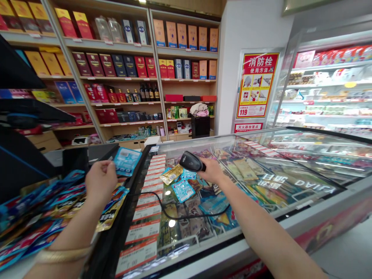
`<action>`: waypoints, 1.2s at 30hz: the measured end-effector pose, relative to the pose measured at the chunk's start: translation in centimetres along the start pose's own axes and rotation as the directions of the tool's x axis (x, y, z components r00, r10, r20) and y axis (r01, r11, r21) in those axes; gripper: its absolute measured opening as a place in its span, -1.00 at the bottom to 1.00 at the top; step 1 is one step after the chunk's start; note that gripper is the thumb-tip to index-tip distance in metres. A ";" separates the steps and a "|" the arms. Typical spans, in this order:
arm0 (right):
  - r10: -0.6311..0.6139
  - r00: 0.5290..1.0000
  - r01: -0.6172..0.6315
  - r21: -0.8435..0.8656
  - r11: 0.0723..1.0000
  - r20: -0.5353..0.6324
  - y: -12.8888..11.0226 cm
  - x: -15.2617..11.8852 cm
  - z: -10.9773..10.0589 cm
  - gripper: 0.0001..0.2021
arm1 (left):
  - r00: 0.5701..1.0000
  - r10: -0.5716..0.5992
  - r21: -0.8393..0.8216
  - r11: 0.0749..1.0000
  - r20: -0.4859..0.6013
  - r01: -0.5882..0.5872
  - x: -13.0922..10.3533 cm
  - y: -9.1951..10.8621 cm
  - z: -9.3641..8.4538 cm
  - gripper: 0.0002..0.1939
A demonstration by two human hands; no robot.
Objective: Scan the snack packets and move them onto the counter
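Pinched in my left hand (101, 178) is a light blue packet (127, 161), held up by its edge with its printed side showing. My right hand (210, 170) is wrapped round the handle of a black barcode scanner (191, 161), whose head points left towards that packet. Below the scanner, on the freezer's glass lid, lie a blue packet (183, 190) and a gold packet (171, 174), with another blue one partly under the scanner. A pile of blue and gold packets (66, 197) spreads under and beside my left forearm.
The glass-topped freezer (232, 252) holds wrapped goods, with price labels (142, 232) along its left side. A black cable (186, 217) loops across the glass. Black equipment (20, 151) stands at the left. Behind are shelves of boxes (119, 83) and a lit display cooler (328, 89).
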State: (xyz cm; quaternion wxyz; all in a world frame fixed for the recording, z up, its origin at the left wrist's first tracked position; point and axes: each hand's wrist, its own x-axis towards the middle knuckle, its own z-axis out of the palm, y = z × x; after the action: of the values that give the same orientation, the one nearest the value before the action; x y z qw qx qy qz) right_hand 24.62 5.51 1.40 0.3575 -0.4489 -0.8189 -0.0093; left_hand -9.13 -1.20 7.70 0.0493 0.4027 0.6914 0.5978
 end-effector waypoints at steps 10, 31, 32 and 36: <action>-0.142 0.981 0.142 0.011 0.990 0.132 -0.8 0.1 -0.4 -0.72 | 0.934 0.254 0.300 0.897 0.250 -0.324 -3.0 -3.1 6.6 -0.70; -0.191 0.943 0.205 -0.023 0.978 0.273 -1.9 0.0 -0.5 -0.81 | 0.777 0.481 0.231 0.769 0.407 -0.597 -2.7 -5.2 6.9 -0.63; -0.190 0.943 0.203 -0.023 0.979 0.272 -1.9 0.0 -0.5 -0.81 | 0.778 0.479 0.233 0.769 0.406 -0.596 -2.7 -5.3 7.0 -0.64; -0.166 0.950 0.181 -0.035 0.983 0.264 -2.2 0.0 -0.6 -0.80 | 0.796 0.459 0.226 0.791 0.395 -0.569 -2.7 -5.4 6.9 -0.66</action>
State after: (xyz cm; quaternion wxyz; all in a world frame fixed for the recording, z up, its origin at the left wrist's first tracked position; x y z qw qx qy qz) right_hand 23.37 3.98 2.49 0.2313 -0.3830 -0.8943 -0.0060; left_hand -6.17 2.76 -0.01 -0.0749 0.6711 0.6267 0.3889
